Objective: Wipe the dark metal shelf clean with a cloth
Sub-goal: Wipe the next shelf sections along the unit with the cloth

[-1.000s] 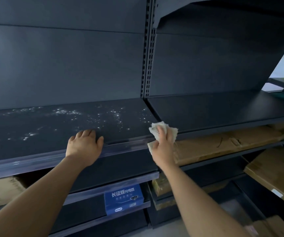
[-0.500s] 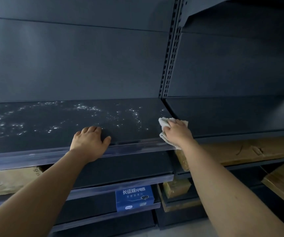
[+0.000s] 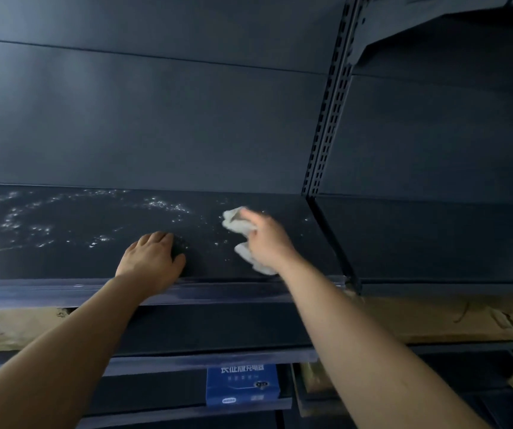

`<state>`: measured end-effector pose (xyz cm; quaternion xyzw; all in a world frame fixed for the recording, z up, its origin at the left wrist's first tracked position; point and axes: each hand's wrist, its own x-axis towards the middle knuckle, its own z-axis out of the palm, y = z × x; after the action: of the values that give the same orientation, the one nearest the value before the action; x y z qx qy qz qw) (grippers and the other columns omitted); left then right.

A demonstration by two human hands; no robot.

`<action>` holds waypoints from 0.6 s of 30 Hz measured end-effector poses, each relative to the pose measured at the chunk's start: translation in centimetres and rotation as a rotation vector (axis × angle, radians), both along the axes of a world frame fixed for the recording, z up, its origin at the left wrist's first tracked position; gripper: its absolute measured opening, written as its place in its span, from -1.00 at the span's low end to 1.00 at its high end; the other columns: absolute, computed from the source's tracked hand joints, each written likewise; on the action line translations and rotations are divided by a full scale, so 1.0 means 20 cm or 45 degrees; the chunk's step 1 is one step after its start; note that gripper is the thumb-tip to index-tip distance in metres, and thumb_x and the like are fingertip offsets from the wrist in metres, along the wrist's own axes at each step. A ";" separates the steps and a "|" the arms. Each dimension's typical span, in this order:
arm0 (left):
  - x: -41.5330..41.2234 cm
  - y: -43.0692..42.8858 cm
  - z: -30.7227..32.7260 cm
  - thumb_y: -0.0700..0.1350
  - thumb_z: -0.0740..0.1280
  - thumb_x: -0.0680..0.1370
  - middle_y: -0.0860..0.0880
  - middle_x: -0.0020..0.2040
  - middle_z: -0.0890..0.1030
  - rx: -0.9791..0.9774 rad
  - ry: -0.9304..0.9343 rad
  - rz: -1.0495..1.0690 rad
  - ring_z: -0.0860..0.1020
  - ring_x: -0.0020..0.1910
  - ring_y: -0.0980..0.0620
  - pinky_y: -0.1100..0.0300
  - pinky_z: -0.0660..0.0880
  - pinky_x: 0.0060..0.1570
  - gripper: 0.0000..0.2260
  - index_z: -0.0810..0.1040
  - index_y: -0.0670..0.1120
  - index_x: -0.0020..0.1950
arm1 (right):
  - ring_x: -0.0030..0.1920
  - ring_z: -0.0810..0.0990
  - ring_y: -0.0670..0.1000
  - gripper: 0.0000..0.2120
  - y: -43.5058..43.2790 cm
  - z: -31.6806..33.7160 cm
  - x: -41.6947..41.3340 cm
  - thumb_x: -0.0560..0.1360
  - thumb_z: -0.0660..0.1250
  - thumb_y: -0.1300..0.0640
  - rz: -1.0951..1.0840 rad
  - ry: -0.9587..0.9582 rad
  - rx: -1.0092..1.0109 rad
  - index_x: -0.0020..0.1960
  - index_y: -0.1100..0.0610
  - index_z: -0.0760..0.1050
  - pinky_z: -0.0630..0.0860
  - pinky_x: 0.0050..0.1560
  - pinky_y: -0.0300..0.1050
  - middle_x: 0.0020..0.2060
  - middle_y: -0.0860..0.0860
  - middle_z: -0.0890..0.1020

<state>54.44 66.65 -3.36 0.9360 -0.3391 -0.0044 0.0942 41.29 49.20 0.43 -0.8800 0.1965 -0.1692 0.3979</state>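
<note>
Mid-wipe: my right hand [image 3: 264,239] is gripping the cloth [image 3: 236,226] against the shelf [image 3: 63,264], and my left hand [image 3: 153,258] is lying flat, fingers spread. Next it's probably sweeping over the white specks [image 3: 32,224] left of both hands.

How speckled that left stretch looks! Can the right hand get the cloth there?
Probably, along the back: the left hand rests near the front, leaving bare shelf between the cloth in the right hand and the specks.

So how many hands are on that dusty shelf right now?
2. The left hand rests on the dark metal shelf; the right hand, just right of it, grips the white cloth.
</note>
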 end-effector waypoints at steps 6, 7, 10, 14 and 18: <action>0.05 -0.03 -0.02 0.09 0.16 0.56 -0.07 0.45 0.33 -0.014 0.046 0.029 0.28 0.42 -0.11 0.01 0.24 0.38 -0.53 0.32 -0.10 0.42 | 0.39 0.36 -0.01 -0.53 -0.56 -0.12 -0.13 0.49 0.28 0.18 -0.368 0.416 -0.416 0.39 0.00 0.37 0.23 0.41 -0.04 0.43 -0.07 0.34; 0.05 -0.04 -0.02 0.08 0.16 0.56 -0.06 0.45 0.32 -0.009 0.045 0.025 0.28 0.42 -0.11 0.01 0.25 0.38 -0.52 0.31 -0.10 0.43 | 0.41 0.33 -0.04 -0.51 -0.59 -0.17 -0.12 0.50 0.27 0.06 -0.374 0.614 -0.579 0.42 -0.07 0.33 0.15 0.45 0.03 0.46 -0.12 0.30; 0.06 -0.05 -0.03 0.09 0.15 0.56 -0.06 0.45 0.32 -0.002 0.022 0.028 0.28 0.42 -0.10 0.02 0.27 0.38 -0.51 0.30 -0.09 0.44 | 0.39 0.36 -0.18 -0.46 -0.59 -0.23 -0.04 0.47 0.25 -0.14 -0.445 0.700 -0.901 0.43 -0.18 0.27 0.21 0.36 -0.12 0.45 -0.24 0.29; 0.06 -0.05 -0.03 0.10 0.14 0.55 -0.04 0.44 0.33 -0.005 0.002 0.037 0.29 0.41 -0.08 0.03 0.29 0.36 -0.50 0.30 -0.07 0.45 | 0.43 0.32 -0.01 -0.36 -0.41 -0.27 0.18 0.45 0.38 -0.04 -0.323 0.552 -0.699 0.46 0.05 0.27 0.16 0.43 -0.21 0.46 -0.02 0.32; 0.07 -0.05 -0.03 0.10 0.14 0.55 -0.02 0.46 0.31 -0.014 0.020 0.034 0.27 0.43 -0.07 0.05 0.25 0.39 -0.49 0.27 -0.06 0.47 | 0.43 0.31 0.05 -0.41 -0.16 -0.27 0.38 0.46 0.36 0.10 0.012 0.383 -0.523 0.44 0.16 0.29 0.21 0.45 -0.17 0.44 0.07 0.34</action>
<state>55.77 65.72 -3.96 0.9399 -0.3259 -0.0087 0.1020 48.81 45.97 -5.04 -0.9586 0.2108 -0.0711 0.1777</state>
